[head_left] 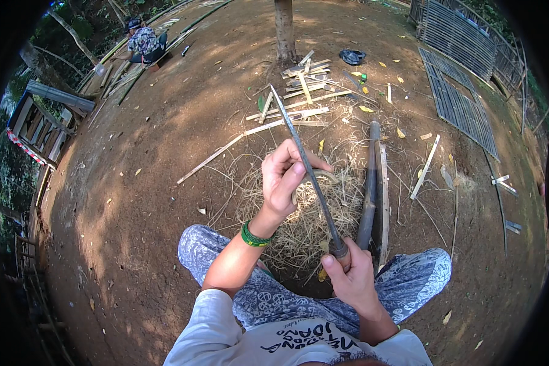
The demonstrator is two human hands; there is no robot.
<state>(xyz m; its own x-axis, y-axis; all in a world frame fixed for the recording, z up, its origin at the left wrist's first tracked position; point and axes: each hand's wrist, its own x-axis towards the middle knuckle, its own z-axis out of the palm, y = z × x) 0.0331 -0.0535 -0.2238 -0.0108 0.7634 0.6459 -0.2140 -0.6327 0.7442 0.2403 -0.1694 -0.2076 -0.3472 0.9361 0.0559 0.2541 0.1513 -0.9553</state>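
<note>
My right hand (352,277) grips the handle of a long narrow blade (304,158) that points up and away from me. My left hand (285,177) is closed around a thin curved bamboo strip (324,177) and holds it against the blade's middle. A green band sits on my left wrist. Below the hands a heap of pale bamboo shavings (305,222) lies on the dirt between my knees, which are in blue patterned trousers.
A dark bamboo pole (369,183) and a split slat (384,195) lie right of the shavings. Cut bamboo pieces (302,91) lie scattered near a tree trunk (284,27). Woven bamboo panels (460,107) lie at right. Another person (143,44) sits far upper left.
</note>
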